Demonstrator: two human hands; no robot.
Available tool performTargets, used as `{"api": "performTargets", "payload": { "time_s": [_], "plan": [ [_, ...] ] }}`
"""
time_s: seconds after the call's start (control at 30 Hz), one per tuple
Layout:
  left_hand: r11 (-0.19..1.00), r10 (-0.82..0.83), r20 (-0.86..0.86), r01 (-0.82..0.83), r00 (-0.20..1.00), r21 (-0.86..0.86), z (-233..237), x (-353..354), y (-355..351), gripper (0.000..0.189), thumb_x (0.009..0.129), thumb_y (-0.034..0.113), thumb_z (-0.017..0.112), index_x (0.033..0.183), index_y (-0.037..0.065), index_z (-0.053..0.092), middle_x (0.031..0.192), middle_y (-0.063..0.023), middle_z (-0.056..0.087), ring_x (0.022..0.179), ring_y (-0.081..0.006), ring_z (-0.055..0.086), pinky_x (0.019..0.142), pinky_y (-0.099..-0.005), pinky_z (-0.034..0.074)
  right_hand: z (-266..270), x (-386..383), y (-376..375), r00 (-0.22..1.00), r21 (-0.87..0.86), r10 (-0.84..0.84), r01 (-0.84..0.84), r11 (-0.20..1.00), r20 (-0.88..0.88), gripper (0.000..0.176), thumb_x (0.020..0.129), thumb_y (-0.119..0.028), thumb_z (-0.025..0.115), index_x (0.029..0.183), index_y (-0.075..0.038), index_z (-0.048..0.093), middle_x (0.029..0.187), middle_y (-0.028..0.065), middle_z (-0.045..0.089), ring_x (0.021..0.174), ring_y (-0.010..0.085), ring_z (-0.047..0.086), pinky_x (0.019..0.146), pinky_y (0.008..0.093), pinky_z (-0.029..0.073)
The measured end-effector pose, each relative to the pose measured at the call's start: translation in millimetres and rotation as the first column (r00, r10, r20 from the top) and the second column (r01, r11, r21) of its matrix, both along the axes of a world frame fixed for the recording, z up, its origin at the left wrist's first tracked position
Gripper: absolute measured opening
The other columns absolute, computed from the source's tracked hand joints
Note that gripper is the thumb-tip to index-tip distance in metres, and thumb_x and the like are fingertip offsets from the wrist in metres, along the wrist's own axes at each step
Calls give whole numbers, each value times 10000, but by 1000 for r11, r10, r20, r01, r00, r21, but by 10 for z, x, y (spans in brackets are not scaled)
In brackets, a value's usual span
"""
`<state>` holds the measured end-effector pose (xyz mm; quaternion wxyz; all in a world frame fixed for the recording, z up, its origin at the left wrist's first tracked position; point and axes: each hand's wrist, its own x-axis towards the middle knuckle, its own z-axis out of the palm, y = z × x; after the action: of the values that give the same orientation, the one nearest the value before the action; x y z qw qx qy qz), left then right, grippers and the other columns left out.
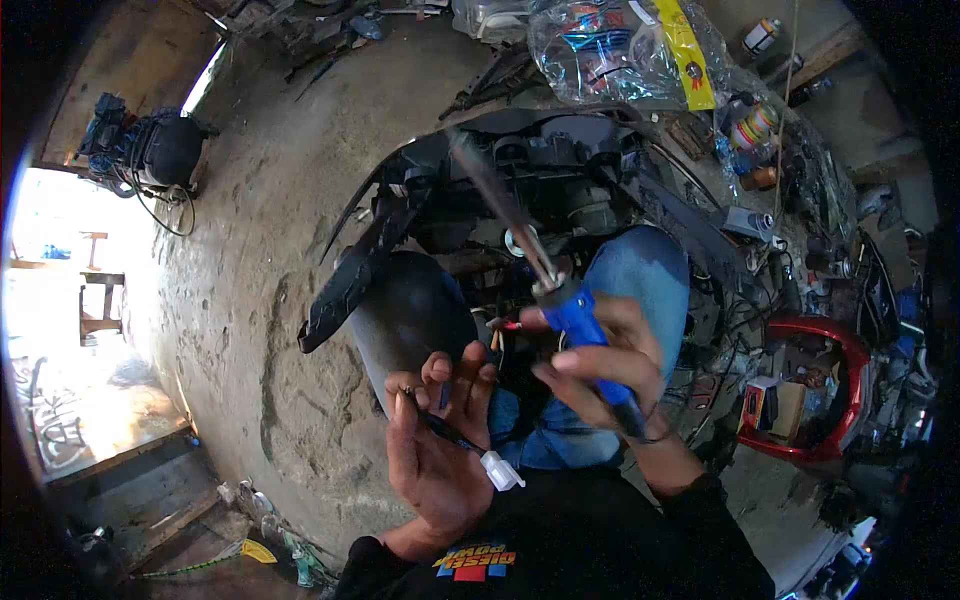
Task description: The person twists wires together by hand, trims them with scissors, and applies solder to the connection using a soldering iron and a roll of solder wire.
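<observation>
Right grip: I see the right hand point(600, 365) wrapped tight round the blue-handled tool point(572, 312), fingers folded over the handle, thumb on the far side.
Tool: its metal shaft slants up and left from the fist. The tip blurs into the dark machinery, so I can't tell whether it touches anything. I also can't say for sure what kind of tool it is.
Left grip: the left hand point(435, 450) is palm-up, fingers curled in, pinching a dark wire point(450, 435) that crosses the palm.
Wire ends: a white connector point(502, 470) hangs off the heel of the hand. The other end pokes out by the thumb, too small to read.
Hands together: close, just apart, left below right.
Behind them: a knee in blue jeans point(645, 275), partly covered by the right hand.
Further out: a stripped scooter body point(560, 170), its insides dark and hard to make out, and a black panel point(350, 285) leaning left over the concrete floor point(270, 250).
Edges: a clear plastic bag point(610, 50) is cut off at the top, and a red part point(830, 400) sits among clutter on the right.
</observation>
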<state>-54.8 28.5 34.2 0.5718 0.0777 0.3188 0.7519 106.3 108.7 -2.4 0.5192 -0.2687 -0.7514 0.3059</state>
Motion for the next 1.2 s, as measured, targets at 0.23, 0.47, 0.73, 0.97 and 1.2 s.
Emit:
{"api": "performTargets", "payload": {
  "time_s": [0.23, 0.47, 0.73, 0.97, 1.2],
  "plan": [
    [1000, 26, -84, -26, 996, 7, -87, 54, -121, 179, 1035, 253, 421, 1024, 74, 426, 1107, -141, 497, 1047, -343, 573, 934, -460, 466, -114, -197, 125, 986, -68, 66, -77, 995, -151, 458, 810, 96, 728, 1175, -88, 522, 1210, 242, 538, 1024, 385, 699, 800, 407, 632],
    [990, -105, -470, 46, 876, -135, 84, 143, -290, 229, 1032, 261, 406, 1075, 36, 399, 1013, -158, 517, 815, -269, 599, 721, -390, 514, -126, -266, 82, 967, -191, 210, -236, 953, -146, 368, 889, -23, 667, 1252, -71, 641, 1250, 188, 603, 1097, 255, 645, 919, 331, 553],
    [921, -316, -442, 159, 839, -356, -21, -78, -280, 169, 1066, 140, 380, 1103, -16, 432, 1279, -217, 510, 1110, -254, 586, 932, -392, 503, -308, -198, -101, 950, -398, 305, -304, 866, -63, 445, 845, -28, 718, 1272, -131, 644, 1313, 210, 548, 1118, 304, 646, 954, 389, 557],
    [909, -235, -405, 53, 884, -412, -19, -40, -225, 167, 1060, 152, 421, 1086, -5, 473, 1376, -228, 494, 1157, -249, 577, 964, -377, 491, -452, -287, -112, 968, -197, 250, -240, 951, 28, 475, 819, -22, 742, 1273, -125, 646, 1322, 226, 542, 1167, 350, 619, 979, 421, 548],
    [889, -85, -322, -75, 943, -452, -101, 62, -199, 118, 1018, 146, 527, 1015, 29, 528, 1255, -146, 602, 1004, -146, 570, 882, -293, 470, -466, -236, -217, 945, -495, 326, -289, 819, -13, 459, 828, -36, 737, 1269, -132, 652, 1310, 219, 551, 1164, 328, 621, 973, 396, 552]
  ]
}}
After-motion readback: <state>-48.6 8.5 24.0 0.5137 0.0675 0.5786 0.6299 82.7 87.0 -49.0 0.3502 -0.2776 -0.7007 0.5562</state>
